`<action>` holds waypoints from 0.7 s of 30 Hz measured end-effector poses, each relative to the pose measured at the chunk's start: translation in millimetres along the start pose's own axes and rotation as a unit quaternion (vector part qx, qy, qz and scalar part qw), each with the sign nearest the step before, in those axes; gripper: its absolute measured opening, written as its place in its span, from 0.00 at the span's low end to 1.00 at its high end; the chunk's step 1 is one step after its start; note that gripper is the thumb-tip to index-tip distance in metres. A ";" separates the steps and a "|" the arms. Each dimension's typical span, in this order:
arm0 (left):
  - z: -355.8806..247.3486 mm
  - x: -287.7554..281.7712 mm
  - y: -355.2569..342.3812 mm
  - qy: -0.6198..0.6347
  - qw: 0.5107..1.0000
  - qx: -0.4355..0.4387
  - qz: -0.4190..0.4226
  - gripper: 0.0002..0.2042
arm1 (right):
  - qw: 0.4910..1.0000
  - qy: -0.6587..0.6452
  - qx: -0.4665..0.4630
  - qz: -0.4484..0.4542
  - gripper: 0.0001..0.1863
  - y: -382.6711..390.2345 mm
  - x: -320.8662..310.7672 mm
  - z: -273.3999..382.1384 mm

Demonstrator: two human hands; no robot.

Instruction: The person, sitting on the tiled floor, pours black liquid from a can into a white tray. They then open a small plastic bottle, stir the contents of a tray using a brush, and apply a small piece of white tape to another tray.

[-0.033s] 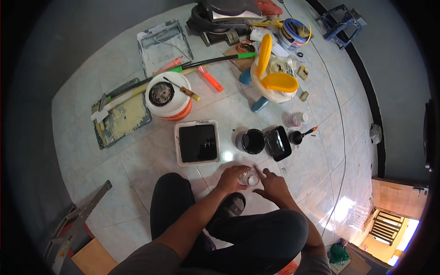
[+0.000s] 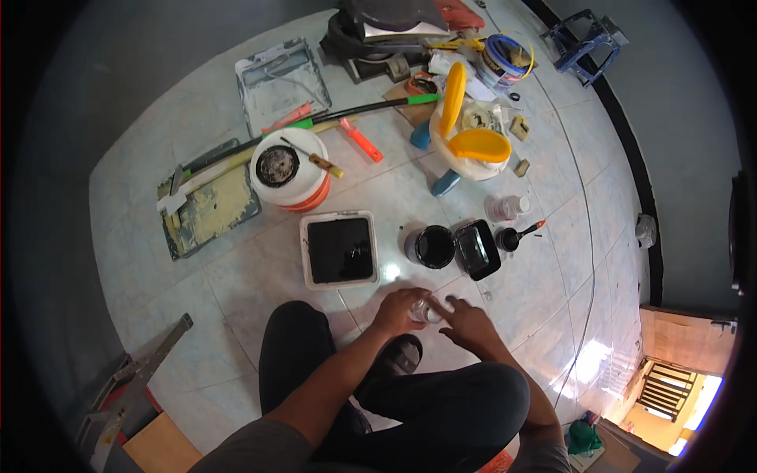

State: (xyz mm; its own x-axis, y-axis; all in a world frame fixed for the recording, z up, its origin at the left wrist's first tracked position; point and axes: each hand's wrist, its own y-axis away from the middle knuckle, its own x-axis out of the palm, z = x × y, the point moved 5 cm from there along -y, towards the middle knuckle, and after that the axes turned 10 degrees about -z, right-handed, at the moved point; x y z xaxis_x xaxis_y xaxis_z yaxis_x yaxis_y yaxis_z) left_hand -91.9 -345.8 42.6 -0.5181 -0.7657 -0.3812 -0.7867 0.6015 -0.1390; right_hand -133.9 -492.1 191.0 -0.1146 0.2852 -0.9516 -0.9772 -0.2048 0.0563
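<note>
My left hand (image 2: 398,309) is wrapped round a small clear plastic bottle (image 2: 423,310) above the tiles. Over the bottle's white top reaches the index finger of my right hand (image 2: 468,322); its fingers are stretched apart and grip nothing. Whether that fingertip touches the bottle cannot be made out. Beyond my hands stand a square white tub (image 2: 341,250) of black liquid, a round pot of black paint (image 2: 434,247) and a black rectangular tray (image 2: 478,250).
A brush (image 2: 530,229) rests in a small dark cup, near another clear bottle (image 2: 509,208). A white-lidded bucket (image 2: 307,177) carries a wooden-handled tool. Farther off are a yellow-and-white potty seat (image 2: 481,147), a paint tray (image 2: 209,206) and a ladder (image 2: 142,382). A cable (image 2: 590,236) crosses the floor.
My right hand has shifted slightly left, bringing its index finger over the top of the bottle. My left hand keeps its hold.
</note>
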 end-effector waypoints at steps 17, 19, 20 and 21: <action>-10.3 4.9 -6.0 -0.002 0.999 0.017 0.036 0.41 | 0.983 -0.003 0.157 0.096 0.24 19.8 19.1 -16.5; -11.6 10.6 -7.8 -0.026 0.999 -0.002 0.042 0.40 | 0.997 -0.029 0.033 -0.069 0.23 19.4 -0.7 -7.0; -6.3 5.4 -3.1 -0.030 0.998 -0.001 0.046 0.40 | 0.991 -0.040 -0.013 -0.125 0.23 16.9 -0.6 -0.4; -4.4 5.4 -3.6 -0.018 0.999 0.014 0.031 0.40 | 0.998 -0.043 0.024 -0.038 0.22 20.5 18.9 -8.3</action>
State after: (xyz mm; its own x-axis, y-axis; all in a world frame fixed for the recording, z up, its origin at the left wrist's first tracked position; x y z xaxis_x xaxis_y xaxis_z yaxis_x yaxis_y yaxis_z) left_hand -93.4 -353.2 45.1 -0.5520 -0.7190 -0.4223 -0.7436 0.6536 -0.1407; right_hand -154.6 -498.7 171.6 -0.0534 0.3788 -0.9239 -0.9908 -0.1353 0.0018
